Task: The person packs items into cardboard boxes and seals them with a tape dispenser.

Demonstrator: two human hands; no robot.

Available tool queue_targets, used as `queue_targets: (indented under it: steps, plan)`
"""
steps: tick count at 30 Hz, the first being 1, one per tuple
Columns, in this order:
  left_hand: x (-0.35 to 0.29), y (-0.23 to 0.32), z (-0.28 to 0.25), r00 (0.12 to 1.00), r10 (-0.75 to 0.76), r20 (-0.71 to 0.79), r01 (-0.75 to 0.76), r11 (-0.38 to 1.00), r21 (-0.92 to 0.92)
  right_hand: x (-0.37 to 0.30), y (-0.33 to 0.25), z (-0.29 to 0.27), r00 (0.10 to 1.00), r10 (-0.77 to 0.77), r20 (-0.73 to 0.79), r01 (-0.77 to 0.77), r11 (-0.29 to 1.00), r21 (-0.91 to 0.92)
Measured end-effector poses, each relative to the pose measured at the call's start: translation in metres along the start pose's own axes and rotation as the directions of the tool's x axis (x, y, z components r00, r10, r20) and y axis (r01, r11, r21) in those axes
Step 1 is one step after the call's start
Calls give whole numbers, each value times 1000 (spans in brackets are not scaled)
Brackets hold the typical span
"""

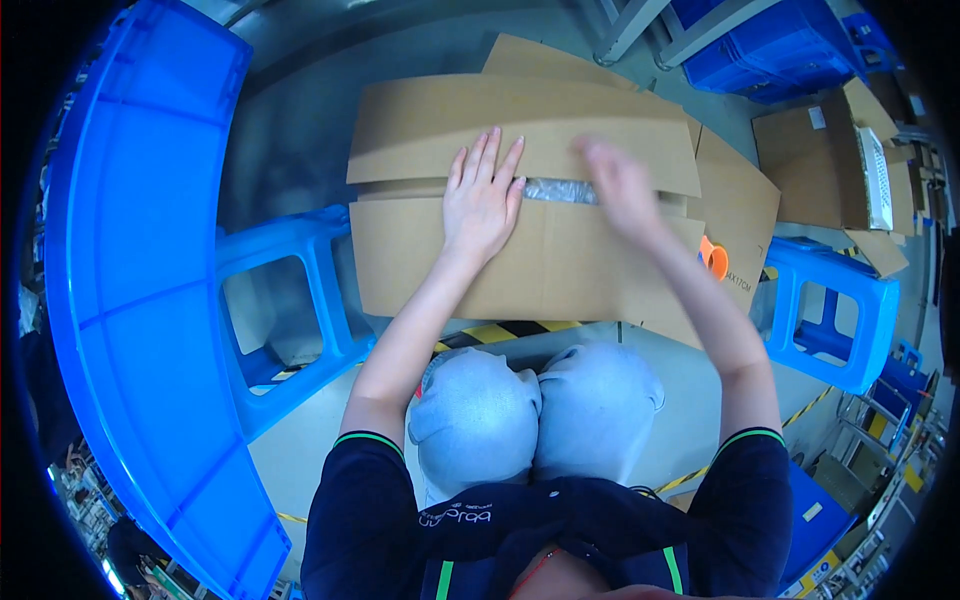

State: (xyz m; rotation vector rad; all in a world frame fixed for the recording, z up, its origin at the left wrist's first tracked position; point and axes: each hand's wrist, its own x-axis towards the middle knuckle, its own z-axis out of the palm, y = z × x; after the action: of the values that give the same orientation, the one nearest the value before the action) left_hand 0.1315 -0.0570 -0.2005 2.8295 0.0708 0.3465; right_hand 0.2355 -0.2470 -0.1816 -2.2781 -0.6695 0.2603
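A large brown cardboard box (525, 255) lies in front of me, its two long top flaps folded inward with a narrow gap between them. Shiny greyish plastic (560, 190) shows through that gap. My left hand (482, 195) rests flat across the gap, fingers spread and pointing away from me, empty. Over the right part of the gap is my right hand (622, 190), smeared by motion; its fingers look bent, and I cannot tell whether they hold anything. An orange ring-shaped object (714, 258), perhaps part of a tape dispenser, lies just right of the box.
More cardboard (738, 215) spreads behind and to the right of the box. Blue plastic stools (835, 310) stand at both sides. A long blue panel (150, 270) runs along the left. An opened carton (815, 165) and blue crates (780, 50) are at far right.
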Motion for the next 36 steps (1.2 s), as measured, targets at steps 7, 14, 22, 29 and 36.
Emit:
queue_targets:
  steps: [7, 14, 22, 29, 36]
  plan:
    - [9, 5, 7, 998, 23, -59, -23, 1000, -9, 63, 101, -58, 904, 368, -219, -428, 782, -453]
    - [6, 3, 8, 997, 70, -30, -70, 997, -12, 35, 99, -55, 858, 460, -230, -509, 701, -499]
    - [11, -8, -4, 962, 271, 37, -266, 958, -105, -60, 90, -39, 890, 132, -437, -422, 601, -679]
    - [7, -11, -5, 967, 254, 34, -251, 964, -86, -90, -44, -16, 957, 282, 62, -273, 954, -126]
    - [7, -11, -5, 967, 253, 13, -250, 961, -114, -78, -55, -10, 949, 115, 292, -76, 987, -144]
